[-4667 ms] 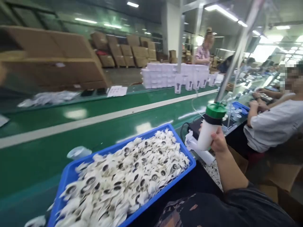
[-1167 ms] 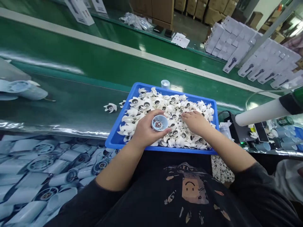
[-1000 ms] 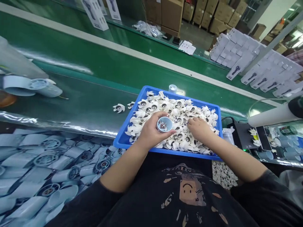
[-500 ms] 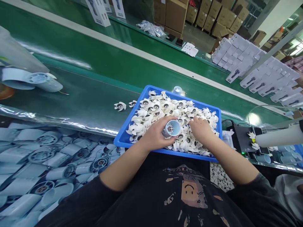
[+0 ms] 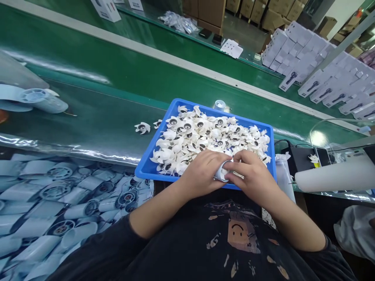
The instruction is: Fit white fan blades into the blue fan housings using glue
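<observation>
Standing by the line, I see a long shiny green belt (image 5: 117, 70) running across the room. Below its near edge, on the left, lies a big heap of pale blue plastic tubes (image 5: 58, 203). A blue plastic tray (image 5: 146, 169) sits at the near edge of the belt, right in front of the person. It is piled high with small white plastic fan wheels (image 5: 205, 132).

Both hands are at the near edge of the tray. The left hand (image 5: 202, 173) is curled tight round a small pale blue plastic tube (image 5: 220, 171), and only a bit of the tube peeks out. The right hand (image 5: 252, 175) is bent over it, with its fingertips pinched together at the tube's open end. I cannot tell if a fan wheel is under those fingertips, because the hands hide it.

What could go wrong? The tube is held right over the tray's near rim, above the lap. If the grip slips, I think it could fall off the tray and down to the floor. The wheels have thin curly blades, so a hard or crooked push could bend or snap one. The pile stands higher than the rim, so a bump from a wrist could spill some wheels. One lone white fan wheel (image 5: 142, 127) lies on the belt just beside the tray's left edge, and it could get lost there.
</observation>
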Motion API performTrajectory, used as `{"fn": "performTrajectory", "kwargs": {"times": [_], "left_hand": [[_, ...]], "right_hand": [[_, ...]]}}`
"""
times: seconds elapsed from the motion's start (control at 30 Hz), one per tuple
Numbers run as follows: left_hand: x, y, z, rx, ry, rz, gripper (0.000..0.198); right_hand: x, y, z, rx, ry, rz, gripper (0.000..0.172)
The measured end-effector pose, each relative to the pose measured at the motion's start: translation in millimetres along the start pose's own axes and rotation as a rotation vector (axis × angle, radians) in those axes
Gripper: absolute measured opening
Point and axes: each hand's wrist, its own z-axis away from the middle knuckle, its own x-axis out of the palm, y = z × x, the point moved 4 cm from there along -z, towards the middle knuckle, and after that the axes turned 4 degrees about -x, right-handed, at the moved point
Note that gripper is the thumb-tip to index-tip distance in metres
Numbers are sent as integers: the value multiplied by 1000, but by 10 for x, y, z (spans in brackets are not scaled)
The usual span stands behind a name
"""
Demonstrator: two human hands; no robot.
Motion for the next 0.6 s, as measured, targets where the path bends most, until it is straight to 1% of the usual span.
{"fn": "performTrajectory", "kwargs": {"times": [0.1,0.2,0.33,0.4,0.47,0.53,0.6], "left_hand": [[-18,58,36,19,67,1,28],[-58,98,66,8,129,9,29],[-92,114,95,-2,161,-14,28],[-98,73,116,-39,163,-21,29],[-101,1,142,-109,148,-5,30],[-109,-70,166,-174,134,21,35],[-127,-110,182,-190,141,35,40]], "right_hand": [[-10,10,-33,-11,8,-49,10],[8,6,-81,-13,-12,-124,9],[94,2,-133,34,-62,-141,8],[104,-2,-139,51,-53,-119,11],[74,-9,-128,56,-24,-122,16],[31,-26,-104,45,0,-180,20],[6,-53,-78,10,24,-232,28]]}}
